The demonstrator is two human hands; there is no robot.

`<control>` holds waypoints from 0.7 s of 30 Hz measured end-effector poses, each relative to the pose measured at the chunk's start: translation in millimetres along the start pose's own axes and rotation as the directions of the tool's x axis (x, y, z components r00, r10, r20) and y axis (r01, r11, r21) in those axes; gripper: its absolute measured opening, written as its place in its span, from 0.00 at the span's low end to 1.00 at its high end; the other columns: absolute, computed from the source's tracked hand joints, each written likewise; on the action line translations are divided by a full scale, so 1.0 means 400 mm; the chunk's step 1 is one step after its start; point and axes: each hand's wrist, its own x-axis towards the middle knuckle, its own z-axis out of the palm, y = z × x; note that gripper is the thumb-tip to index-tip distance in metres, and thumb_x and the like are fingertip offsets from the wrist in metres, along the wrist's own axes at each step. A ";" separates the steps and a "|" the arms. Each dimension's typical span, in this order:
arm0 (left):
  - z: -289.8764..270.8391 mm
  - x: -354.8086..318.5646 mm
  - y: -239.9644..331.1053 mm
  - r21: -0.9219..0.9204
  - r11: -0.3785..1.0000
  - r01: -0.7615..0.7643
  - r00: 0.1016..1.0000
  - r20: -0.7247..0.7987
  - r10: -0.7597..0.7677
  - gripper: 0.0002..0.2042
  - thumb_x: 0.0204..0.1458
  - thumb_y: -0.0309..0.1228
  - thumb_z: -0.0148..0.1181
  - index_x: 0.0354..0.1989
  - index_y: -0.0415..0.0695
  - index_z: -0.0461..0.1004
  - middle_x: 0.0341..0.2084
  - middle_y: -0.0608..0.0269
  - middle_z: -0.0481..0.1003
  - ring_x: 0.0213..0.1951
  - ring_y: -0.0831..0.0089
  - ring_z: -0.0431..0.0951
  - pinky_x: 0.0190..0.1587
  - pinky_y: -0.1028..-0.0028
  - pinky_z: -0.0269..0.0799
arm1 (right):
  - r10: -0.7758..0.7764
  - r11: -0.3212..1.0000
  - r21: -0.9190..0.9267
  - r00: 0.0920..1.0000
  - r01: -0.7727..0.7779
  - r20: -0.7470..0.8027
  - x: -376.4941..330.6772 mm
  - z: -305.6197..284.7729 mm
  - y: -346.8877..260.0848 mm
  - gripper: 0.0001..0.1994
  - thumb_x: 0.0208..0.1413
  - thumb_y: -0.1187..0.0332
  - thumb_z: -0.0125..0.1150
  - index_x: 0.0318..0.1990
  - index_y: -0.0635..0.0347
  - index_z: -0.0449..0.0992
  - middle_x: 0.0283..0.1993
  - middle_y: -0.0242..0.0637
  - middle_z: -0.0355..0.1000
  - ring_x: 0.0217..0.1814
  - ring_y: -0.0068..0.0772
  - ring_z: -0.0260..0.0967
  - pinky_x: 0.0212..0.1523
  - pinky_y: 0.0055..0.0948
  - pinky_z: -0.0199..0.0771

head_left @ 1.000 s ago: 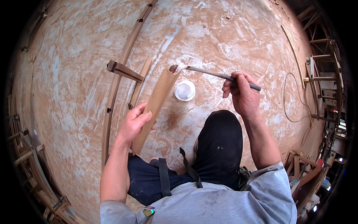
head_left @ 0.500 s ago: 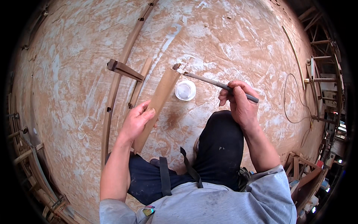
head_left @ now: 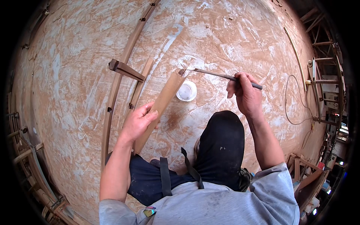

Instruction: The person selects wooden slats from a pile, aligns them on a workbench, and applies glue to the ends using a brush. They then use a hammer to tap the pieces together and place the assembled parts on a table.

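My left hand point(head_left: 138, 122) grips the near part of a flat brown wooden strip point(head_left: 165, 98) that slants up and to the right over the floor. My right hand point(head_left: 244, 93) holds a thin long-handled brush point(head_left: 213, 74) by its handle. The brush tip touches the far end of the strip. A small round white container point(head_left: 186, 91) stands on the floor just right of the strip, below the brush. My knee in dark trousers point(head_left: 219, 142) is bent under the right arm.
The work floor point(head_left: 75, 75) is a wide brown board smeared with white. A long curved wooden rail point(head_left: 116, 86) with a clamp block point(head_left: 123, 69) runs along the left. A thin cable point(head_left: 296, 101) loops at right, beside wooden frames point(head_left: 322, 75).
The brush has swung slightly and its tip rests on the strip's far end, with my right hand a little higher than half a second ago. The left hand keeps its grip.
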 end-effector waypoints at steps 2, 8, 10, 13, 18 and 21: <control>0.002 0.000 -0.008 -0.017 1.000 0.015 1.000 0.013 -0.014 0.23 0.56 0.32 0.51 0.58 0.34 0.61 0.34 0.62 0.72 0.30 0.75 0.74 0.35 0.74 0.72 | -0.023 0.999 -0.026 1.000 0.023 -0.003 -0.006 0.008 -0.009 0.11 0.61 0.68 0.50 0.40 0.70 0.71 0.29 0.44 0.72 0.24 0.30 0.69 0.24 0.27 0.73; 0.001 -0.002 -0.006 -0.026 0.999 0.019 1.000 -0.013 -0.020 0.23 0.56 0.33 0.52 0.58 0.35 0.62 0.36 0.62 0.72 0.32 0.76 0.74 0.37 0.74 0.72 | -0.027 0.976 -0.216 1.000 0.025 -0.004 -0.013 0.059 -0.074 0.11 0.60 0.68 0.51 0.33 0.69 0.74 0.24 0.40 0.72 0.19 0.25 0.67 0.22 0.24 0.69; 0.003 0.003 -0.008 0.103 0.995 -0.008 1.000 -0.019 0.010 0.23 0.55 0.33 0.53 0.58 0.35 0.62 0.37 0.63 0.72 0.34 0.77 0.73 0.38 0.74 0.72 | -0.017 0.956 -0.292 1.000 0.016 0.001 0.004 0.082 -0.107 0.11 0.59 0.68 0.53 0.30 0.68 0.75 0.21 0.36 0.72 0.19 0.21 0.66 0.21 0.21 0.68; 0.002 0.008 -0.019 0.172 0.984 -0.043 0.998 -0.034 0.049 0.24 0.55 0.34 0.55 0.59 0.36 0.62 0.40 0.63 0.72 0.37 0.78 0.71 0.40 0.75 0.70 | -0.074 0.903 -0.424 0.997 0.072 0.014 0.006 0.131 -0.125 0.10 0.58 0.69 0.54 0.32 0.67 0.76 0.22 0.34 0.72 0.20 0.19 0.67 0.21 0.20 0.67; -0.005 0.006 -0.039 0.259 0.951 -0.170 0.972 -0.115 0.205 0.25 0.53 0.33 0.57 0.58 0.36 0.63 0.44 0.60 0.73 0.42 0.76 0.72 0.46 0.74 0.68 | -0.048 0.849 -0.519 0.992 0.101 0.115 0.023 0.146 -0.114 0.11 0.58 0.69 0.54 0.28 0.67 0.76 0.22 0.33 0.72 0.20 0.18 0.67 0.21 0.19 0.67; 0.005 0.001 -0.023 0.292 0.942 -0.162 0.962 -0.166 0.217 0.25 0.51 0.34 0.59 0.56 0.35 0.65 0.44 0.54 0.75 0.46 0.71 0.74 0.50 0.73 0.67 | -0.028 0.912 -0.406 0.997 0.053 0.067 0.043 0.121 -0.087 0.12 0.59 0.69 0.53 0.26 0.67 0.76 0.21 0.33 0.71 0.20 0.18 0.67 0.22 0.20 0.66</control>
